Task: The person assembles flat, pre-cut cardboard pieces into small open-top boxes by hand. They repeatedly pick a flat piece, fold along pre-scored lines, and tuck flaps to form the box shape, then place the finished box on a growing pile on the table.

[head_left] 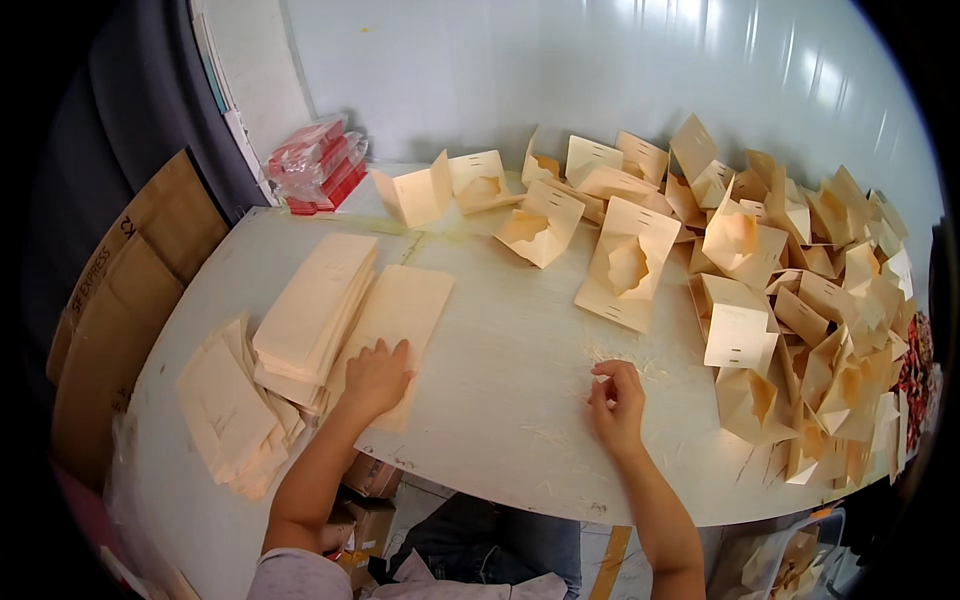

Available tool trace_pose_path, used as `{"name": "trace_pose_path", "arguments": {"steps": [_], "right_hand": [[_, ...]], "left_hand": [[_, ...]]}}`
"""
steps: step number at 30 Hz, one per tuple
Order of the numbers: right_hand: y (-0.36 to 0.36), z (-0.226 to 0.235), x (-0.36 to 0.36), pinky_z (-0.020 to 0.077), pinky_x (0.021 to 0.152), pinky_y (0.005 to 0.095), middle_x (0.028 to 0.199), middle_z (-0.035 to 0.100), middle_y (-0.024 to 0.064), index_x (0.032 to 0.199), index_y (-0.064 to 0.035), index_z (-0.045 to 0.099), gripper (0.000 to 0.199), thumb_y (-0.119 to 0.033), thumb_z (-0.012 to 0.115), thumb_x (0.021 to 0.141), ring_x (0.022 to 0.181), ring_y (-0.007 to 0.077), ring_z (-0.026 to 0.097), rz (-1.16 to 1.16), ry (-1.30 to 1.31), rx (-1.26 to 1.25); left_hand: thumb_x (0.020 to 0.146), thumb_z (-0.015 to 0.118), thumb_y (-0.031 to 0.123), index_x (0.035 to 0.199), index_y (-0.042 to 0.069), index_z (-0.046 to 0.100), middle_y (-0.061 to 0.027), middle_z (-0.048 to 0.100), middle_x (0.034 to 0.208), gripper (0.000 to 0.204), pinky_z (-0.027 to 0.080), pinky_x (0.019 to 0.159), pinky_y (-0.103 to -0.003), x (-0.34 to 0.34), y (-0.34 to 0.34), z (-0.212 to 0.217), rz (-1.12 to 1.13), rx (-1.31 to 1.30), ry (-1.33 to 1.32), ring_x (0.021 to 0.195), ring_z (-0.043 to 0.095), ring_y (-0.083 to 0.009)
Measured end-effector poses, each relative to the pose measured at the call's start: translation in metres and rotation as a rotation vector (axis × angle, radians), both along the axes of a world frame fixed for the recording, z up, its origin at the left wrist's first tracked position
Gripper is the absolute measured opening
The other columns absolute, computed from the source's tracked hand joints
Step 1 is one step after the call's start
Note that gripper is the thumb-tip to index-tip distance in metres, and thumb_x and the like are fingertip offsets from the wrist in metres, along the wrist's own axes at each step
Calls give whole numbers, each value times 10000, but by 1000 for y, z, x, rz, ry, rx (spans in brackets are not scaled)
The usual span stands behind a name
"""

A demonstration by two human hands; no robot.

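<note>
Left hand (375, 375) flat on white table (500, 370)

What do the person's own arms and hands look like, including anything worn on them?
Both forearms are bare, with no gloves, rings, watch or bands visible on the left hand or right hand. A short pale greyish sleeve covers the left upper arm at the lower edge.

two hands on the table (500, 400): left hand (375, 378), right hand (617, 398). left of the table's middle: one single flat sheet (400, 310), two stacks of flat sheets (315, 305) (230, 410). far-left corner: one red packet bundle (318, 165). right side: folded cartons (800, 300), heaped, too many to count.
</note>
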State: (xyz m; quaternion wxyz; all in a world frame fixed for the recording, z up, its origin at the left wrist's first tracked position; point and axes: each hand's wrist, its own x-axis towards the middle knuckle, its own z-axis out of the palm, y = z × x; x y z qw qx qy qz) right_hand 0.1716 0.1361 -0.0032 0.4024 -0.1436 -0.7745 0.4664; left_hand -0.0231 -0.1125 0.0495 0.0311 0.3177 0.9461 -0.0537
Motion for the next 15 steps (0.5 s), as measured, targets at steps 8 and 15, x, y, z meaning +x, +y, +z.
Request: {"name": "trace_pose_path", "arguments": {"steps": [8,15], "right_hand": [[-3,4,0,383,476,209,928,515,80,880,-8,541,202,125,508,731,531,91,456,31,7,14],[-6,8,2,390,486,201,916,518,81,870,-9,547,192,124,502,739,535,94,474,20,3,26]], "left_hand": [[758,528,143,1202,50,400,-232,538,967,471,460,730,-459,1,3,-6,13,7,-34,820,572,-392],[721,538,115,1227,-58,368,-287,518,1043,561,447,801,-436,-7,-12,2,-99,129,-204,896,540,-426]]}}
